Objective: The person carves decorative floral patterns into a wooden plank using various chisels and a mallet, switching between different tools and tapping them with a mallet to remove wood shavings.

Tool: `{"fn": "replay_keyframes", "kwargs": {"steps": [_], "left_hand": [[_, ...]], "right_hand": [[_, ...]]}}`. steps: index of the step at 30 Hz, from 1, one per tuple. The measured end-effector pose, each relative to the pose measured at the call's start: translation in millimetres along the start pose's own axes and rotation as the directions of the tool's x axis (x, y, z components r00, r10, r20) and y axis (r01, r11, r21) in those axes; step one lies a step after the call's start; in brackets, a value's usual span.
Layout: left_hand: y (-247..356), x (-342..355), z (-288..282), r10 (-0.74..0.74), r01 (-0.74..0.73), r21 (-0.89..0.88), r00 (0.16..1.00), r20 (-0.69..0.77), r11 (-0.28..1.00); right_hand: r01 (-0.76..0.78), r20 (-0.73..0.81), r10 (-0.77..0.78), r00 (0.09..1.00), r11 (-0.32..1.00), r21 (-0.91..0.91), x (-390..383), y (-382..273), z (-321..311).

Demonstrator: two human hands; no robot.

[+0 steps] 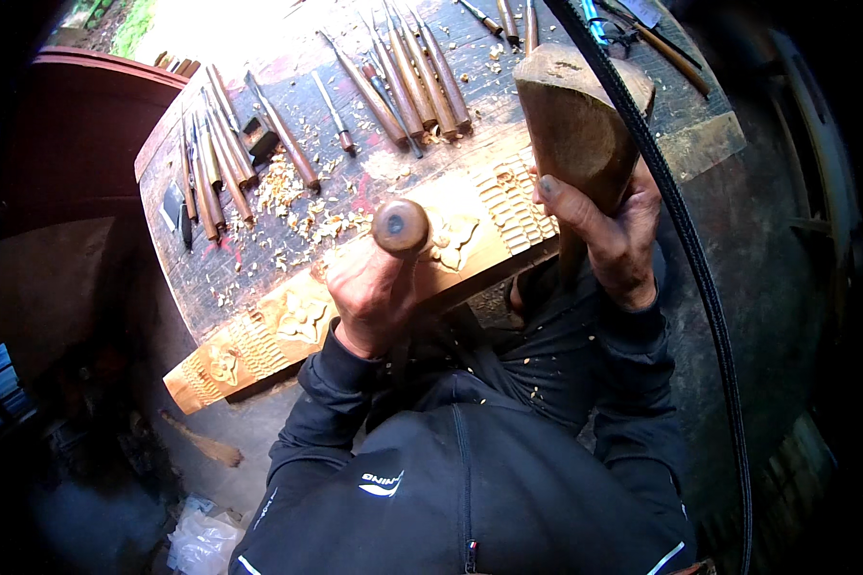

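Note:
My left hand [366,295] is wrapped round a wood carving chisel [400,227], held upright over the work. Only the round butt of its wooden handle shows; the blade is hidden below my fist. In my right hand [612,235] is a heavy wooden mallet [577,129], gripped at the handle with its broad head pointing away from me. The mallet is to the right of the chisel and apart from it. Beneath my left hand runs a long pale board [283,321] along the bench's near edge, carved with flowers and bands of rows of small notches.
Several wooden-handled chisels [414,91] lie at the back of the dark workbench [168,158], with another group [222,168] at the left. Wood shavings [283,187] are scattered between. A black cable [690,216] crosses the right side. A brush [201,439] and plastic bag [204,539] lie on the floor.

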State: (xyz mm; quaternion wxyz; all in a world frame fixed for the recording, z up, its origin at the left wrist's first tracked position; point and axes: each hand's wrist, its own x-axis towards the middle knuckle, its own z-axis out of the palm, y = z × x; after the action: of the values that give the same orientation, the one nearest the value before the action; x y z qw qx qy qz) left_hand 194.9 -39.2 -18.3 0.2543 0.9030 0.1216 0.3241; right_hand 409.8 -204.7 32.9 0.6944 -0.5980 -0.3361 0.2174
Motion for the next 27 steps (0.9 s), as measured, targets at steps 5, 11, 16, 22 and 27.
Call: {"fn": "replay_keyframes", "kwargs": {"steps": [5,11,16,22,27], "left_hand": [[-4.5,-1.2,3.8,0.077,-0.076,0.032,0.997,-0.017,0.997],[-3.7,-0.2,6.1,0.09,-0.092,-0.033,0.994,-0.062,0.995],[1.4,6.6,0.3,0.104,-0.106,-0.049,0.994,-0.042,0.993],[-5.1,4.7,6.0,0.13,-0.129,0.018,0.991,-0.035,0.991],[-5.5,-0.5,5.0,0.104,-0.105,-0.023,0.994,-0.028,0.994]], "right_hand": [[-0.072,-0.02,0.071,0.997,0.995,-0.071,-1.9,-12.0,-3.5],[0.424,0.179,-0.461,0.869,0.508,-0.75,-0.4,-32.2,-22.4],[0.371,0.553,-0.549,0.626,-0.415,-0.831,-18.1,-47.8,-22.7],[0.6,0.48,-0.47,0.741,0.141,-0.788,17.3,-82.9,-8.6],[0.446,0.066,-0.672,0.738,0.412,-0.795,4.3,-56.9,2.4]]}}
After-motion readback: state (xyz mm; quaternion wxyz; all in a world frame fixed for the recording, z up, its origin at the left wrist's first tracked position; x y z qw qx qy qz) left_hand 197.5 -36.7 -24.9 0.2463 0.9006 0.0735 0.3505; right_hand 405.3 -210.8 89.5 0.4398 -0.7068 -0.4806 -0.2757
